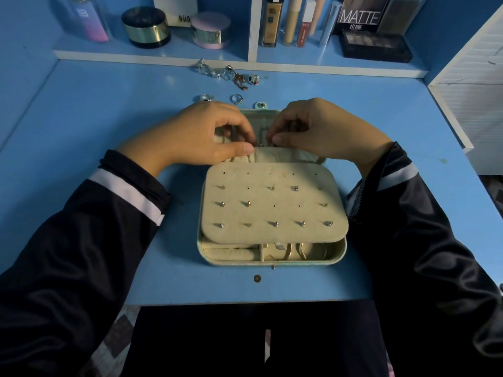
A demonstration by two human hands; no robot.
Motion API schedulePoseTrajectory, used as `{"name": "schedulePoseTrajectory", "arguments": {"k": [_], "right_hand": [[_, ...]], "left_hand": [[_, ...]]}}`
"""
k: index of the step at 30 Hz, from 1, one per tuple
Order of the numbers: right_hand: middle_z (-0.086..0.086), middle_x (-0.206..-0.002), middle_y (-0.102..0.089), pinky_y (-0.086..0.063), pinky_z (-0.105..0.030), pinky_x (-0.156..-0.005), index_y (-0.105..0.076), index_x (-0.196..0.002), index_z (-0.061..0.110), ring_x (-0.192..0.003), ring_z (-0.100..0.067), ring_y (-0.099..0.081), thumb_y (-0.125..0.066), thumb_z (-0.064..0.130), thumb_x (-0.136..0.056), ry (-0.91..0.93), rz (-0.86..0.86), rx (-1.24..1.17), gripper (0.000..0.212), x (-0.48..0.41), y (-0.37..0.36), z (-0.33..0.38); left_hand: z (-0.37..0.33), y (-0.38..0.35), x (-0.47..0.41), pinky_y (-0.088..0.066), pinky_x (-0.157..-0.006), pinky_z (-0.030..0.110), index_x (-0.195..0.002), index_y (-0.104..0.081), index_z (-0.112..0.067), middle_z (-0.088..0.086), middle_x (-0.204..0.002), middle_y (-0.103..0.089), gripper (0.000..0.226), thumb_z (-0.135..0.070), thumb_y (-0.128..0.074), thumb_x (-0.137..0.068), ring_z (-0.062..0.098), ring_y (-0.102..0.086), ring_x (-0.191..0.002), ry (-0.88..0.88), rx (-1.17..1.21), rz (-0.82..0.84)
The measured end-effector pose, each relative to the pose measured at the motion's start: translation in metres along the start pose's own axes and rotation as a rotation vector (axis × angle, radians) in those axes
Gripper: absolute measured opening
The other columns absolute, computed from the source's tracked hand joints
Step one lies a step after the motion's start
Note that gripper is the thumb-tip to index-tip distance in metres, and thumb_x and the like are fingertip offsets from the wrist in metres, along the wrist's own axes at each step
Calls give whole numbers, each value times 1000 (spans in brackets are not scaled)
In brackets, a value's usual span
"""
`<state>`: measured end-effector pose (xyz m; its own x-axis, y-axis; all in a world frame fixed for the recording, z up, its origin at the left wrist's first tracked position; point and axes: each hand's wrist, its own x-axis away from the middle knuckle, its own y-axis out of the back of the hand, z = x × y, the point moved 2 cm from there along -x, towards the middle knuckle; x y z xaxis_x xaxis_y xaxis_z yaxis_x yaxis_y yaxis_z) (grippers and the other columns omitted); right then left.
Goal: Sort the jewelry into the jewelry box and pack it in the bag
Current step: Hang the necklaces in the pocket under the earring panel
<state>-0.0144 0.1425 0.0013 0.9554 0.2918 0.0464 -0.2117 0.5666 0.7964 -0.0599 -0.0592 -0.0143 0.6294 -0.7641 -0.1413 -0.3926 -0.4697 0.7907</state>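
Left hand (206, 131) pinches the pocket edge (277, 157) in the jewelry box (272, 263), right hand (313, 129) pinches a thin chain (260, 136).

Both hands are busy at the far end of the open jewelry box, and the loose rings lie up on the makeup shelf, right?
Not quite: the head view shows the loose rings on the blue desk, in front of the shelf. Left hand and right hand are indeed at the far end of the open jewelry box.

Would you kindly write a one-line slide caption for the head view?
Left hand and right hand pinch a chain inside the open jewelry box; rings lie beyond.
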Motion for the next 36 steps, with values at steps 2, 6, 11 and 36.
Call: {"name": "schedulePoseTrajectory", "arguments": {"k": [2, 6, 11, 36], "right_hand": [[16, -79, -59, -38, -7, -61, -71, -90, 22, -62, 8, -50, -67, 16, -89, 6, 10, 18, 8, 0, -1, 0], [9, -84, -64, -41, -9, -62, -73, -91, 18, -63, 5, -52, -67, 17, -89, 24, 61, 23, 6, 1, -1, 1], [16, -71, -58, -39, -8, -59, -72, -90, 19, -58, 6, -50, -68, 15, -89, 16, 10, -30, 6, 1, 0, 1], [10, -62, -51, -34, -8, -52, -73, -97, 11, -49, 1, -43, -66, 10, -90, -3, -291, -238, 11, -43, 13, -11]], "left_hand": [[-1, 0, 1, -50, -85, 33, -93, -70, -29, -13, -90, -64, 11, -37, -71, -85, 6, -60, -87, -8, -3, 4], [-2, -1, 0, -50, -85, 33, -90, -70, -30, -14, -88, -65, 5, -30, -73, -87, 6, -61, -87, 2, -10, 24], [-3, 1, 1, -47, -81, 22, -95, -71, -27, -17, -88, -65, 8, -24, -73, -87, 3, -61, -85, 21, 6, 4], [39, 16, -26, -33, -79, -1, -104, -72, -14, -4, -104, -67, 15, -16, -61, -94, 6, -57, -96, 109, -69, -411]]}}
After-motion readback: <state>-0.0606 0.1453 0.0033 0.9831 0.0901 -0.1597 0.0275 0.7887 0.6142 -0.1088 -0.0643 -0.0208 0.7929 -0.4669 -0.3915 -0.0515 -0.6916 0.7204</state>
